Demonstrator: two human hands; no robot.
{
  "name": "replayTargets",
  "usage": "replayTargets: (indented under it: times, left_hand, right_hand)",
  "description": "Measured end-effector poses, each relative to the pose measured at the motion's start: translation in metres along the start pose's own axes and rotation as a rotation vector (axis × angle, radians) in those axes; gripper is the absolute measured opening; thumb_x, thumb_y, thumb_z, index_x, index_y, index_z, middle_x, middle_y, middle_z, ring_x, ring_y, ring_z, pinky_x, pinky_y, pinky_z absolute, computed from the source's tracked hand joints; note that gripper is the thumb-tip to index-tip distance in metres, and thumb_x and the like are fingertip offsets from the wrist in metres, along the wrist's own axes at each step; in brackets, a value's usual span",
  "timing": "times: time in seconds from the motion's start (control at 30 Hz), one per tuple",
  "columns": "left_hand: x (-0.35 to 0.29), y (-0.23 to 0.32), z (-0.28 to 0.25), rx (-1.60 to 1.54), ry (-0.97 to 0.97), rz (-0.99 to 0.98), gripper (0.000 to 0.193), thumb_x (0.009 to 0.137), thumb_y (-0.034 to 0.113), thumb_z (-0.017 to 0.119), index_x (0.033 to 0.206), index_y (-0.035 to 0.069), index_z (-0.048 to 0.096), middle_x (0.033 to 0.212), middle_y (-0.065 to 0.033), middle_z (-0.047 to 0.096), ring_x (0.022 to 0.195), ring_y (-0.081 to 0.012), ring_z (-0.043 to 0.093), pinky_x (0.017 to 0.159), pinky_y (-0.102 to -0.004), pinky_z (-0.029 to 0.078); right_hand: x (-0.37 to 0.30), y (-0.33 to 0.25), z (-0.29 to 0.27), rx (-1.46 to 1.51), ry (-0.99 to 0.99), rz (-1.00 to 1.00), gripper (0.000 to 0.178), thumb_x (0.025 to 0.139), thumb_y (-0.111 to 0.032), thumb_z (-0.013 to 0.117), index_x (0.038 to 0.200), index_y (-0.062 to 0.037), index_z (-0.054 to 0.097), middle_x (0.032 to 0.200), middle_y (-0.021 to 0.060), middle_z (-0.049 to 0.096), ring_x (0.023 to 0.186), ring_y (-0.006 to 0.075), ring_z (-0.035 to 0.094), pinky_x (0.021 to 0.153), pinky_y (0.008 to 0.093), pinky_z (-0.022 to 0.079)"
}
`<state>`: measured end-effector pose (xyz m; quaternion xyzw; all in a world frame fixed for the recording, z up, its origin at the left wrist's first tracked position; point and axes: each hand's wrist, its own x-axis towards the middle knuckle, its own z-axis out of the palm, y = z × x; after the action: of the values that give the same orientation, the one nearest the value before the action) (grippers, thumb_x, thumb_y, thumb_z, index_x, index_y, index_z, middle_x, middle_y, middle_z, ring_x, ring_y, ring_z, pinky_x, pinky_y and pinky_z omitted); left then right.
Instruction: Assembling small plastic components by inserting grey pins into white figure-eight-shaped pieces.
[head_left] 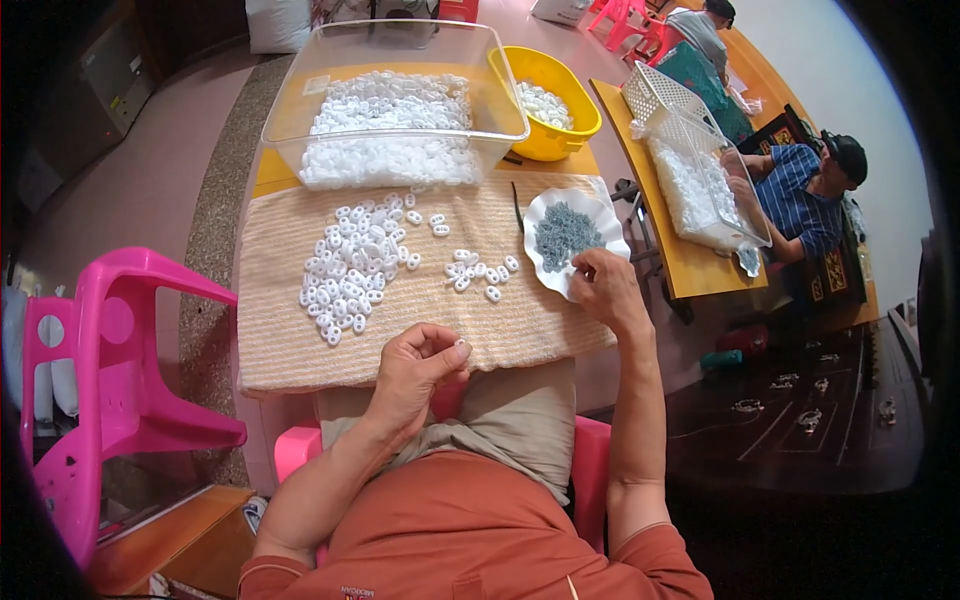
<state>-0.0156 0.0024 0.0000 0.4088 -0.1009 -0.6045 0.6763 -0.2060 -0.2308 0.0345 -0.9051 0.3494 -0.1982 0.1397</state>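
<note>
My left hand is closed in a pinch just over the table's near edge, with a small white plastic piece between thumb and finger. Over the right rim of a scalloped white dish, my right hand has its fingers pressed together. Whatever they hold is too small to make out. Inside the dish lies a heap of tiny grey pieces. A small group of white oval two-holed plastic pieces lies between my hands, and a larger pile spreads to the left.
A ribbed beige cloth covers the table. Behind stand a clear bin full of white pieces and a yellow basin. A pink chair is at left. At another table on the right, a person works beside a bin.
</note>
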Motion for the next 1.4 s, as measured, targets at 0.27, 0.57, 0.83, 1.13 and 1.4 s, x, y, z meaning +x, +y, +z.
replayTargets:
  times: [0.27, 0.57, 0.83, 1.13, 1.4]
  left_hand:
    - [-0.001, -0.002, 0.0, -0.01, -0.017, 0.013, 0.013, 0.085, 0.004, 0.067, 0.097, 0.004, 0.063, 0.083, -0.0041, 0.066, 0.072, -0.0117, 0.064, 0.066, -0.024, 0.055]
    - [-0.01, 0.002, 0.008, 0.119, -0.097, -0.047, 0.017, 0.089, 0.009, 0.064, 0.104, 0.0, 0.065, 0.088, -0.0055, 0.067, 0.077, -0.0097, 0.062, 0.069, -0.0236, 0.055]
    - [-0.011, 0.005, 0.012, 0.085, -0.204, -0.051, 0.022, 0.091, 0.019, 0.065, 0.101, -0.001, 0.065, 0.086, -0.003, 0.065, 0.076, -0.0073, 0.06, 0.069, -0.0216, 0.053]
    - [-0.009, 0.002, 0.007, 0.053, -0.202, -0.011, 0.016, 0.092, 0.015, 0.063, 0.098, 0.0, 0.066, 0.083, -0.0026, 0.065, 0.073, -0.0071, 0.059, 0.066, -0.0208, 0.051]
    - [-0.01, 0.0, 0.011, 0.424, -0.069, 0.272, 0.015, 0.092, 0.013, 0.062, 0.094, -0.001, 0.066, 0.085, -0.0044, 0.066, 0.071, -0.0092, 0.06, 0.065, -0.0239, 0.05]
  right_hand:
    - [-0.008, 0.0, 0.0, 0.332, 0.016, 0.159, 0.009, 0.08, 0.001, 0.064, 0.089, 0.003, 0.064, 0.074, 0.0074, 0.064, 0.067, 0.0146, 0.06, 0.064, 0.0254, 0.048]
    - [-0.031, -0.076, 0.0, 0.963, -0.251, 0.067, 0.011, 0.081, 0.008, 0.067, 0.09, 0.0026, 0.064, 0.086, 0.0031, 0.059, 0.079, 0.008, 0.054, 0.069, 0.022, 0.045]
    - [-0.034, -0.105, 0.01, 0.943, -0.354, -0.167, 0.009, 0.078, 0.005, 0.071, 0.085, 0.0024, 0.067, 0.081, 0.0071, 0.062, 0.075, 0.0124, 0.058, 0.065, 0.0242, 0.046]
    - [-0.039, -0.105, 0.017, 0.985, -0.389, -0.135, 0.01, 0.081, 0.003, 0.069, 0.091, 0.0035, 0.066, 0.082, 0.0065, 0.063, 0.079, 0.0118, 0.06, 0.068, 0.0234, 0.048]
    - [-0.048, -0.108, 0.03, 1.109, -0.437, 0.187, 0.012, 0.089, -0.004, 0.064, 0.096, 0.0056, 0.063, 0.086, 0.0069, 0.066, 0.078, 0.0115, 0.064, 0.071, 0.0243, 0.053]
